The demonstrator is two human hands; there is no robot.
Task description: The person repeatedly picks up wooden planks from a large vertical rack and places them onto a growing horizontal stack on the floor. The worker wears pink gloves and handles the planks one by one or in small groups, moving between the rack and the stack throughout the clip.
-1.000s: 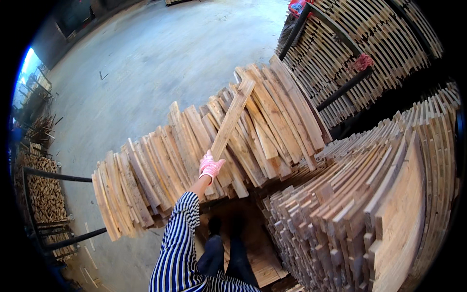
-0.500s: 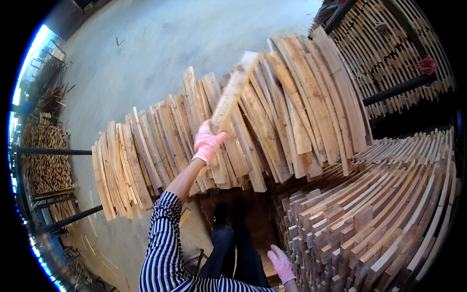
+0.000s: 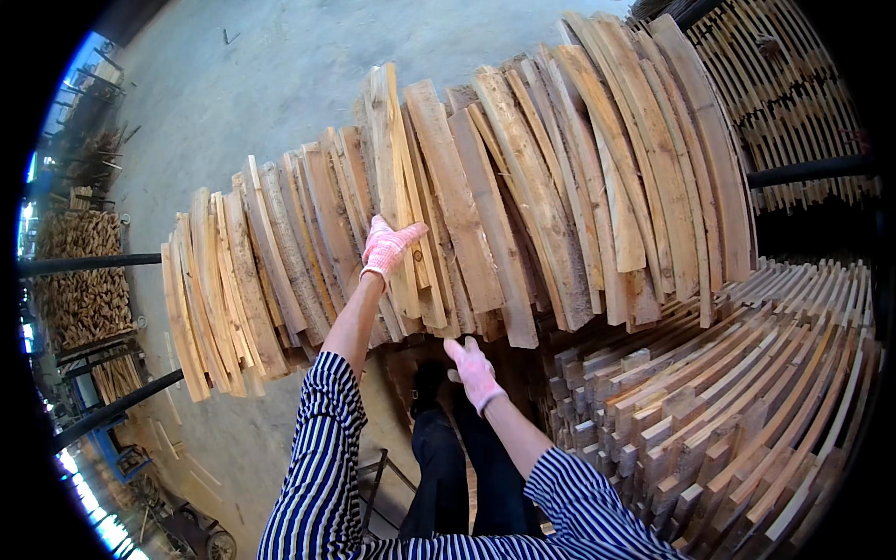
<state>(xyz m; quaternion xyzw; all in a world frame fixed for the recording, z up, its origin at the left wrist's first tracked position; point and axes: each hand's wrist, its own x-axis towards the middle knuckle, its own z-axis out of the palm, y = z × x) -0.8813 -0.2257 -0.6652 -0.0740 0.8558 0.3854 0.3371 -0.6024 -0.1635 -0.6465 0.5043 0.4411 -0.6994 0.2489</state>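
Note:
A wide row of rough wooden boards [image 3: 485, 187] lies side by side across the middle of the view. My left hand [image 3: 390, 248], in a pink-and-white glove, grips a pale wooden board [image 3: 381, 131] from above, with the thumb stretched to the right over its edge. That board rests on the row, tilted slightly. My right hand [image 3: 476, 375], gloved alike, is open just below the near ends of the boards, above my legs. Its fingers are apart and hold nothing.
At the lower right stands a dense stack of long wooden strips [image 3: 747, 401]. Dark metal bars [image 3: 103, 265] reach out at the left of the row. More stacked wood [image 3: 793, 93] fills the rack at the upper right. Another wood pile [image 3: 84, 280] stands far left.
The board in my left hand has come down from its raised, rightward slant onto the row. My right hand has moved up and left from beside the strip stack towards the boards' near ends.

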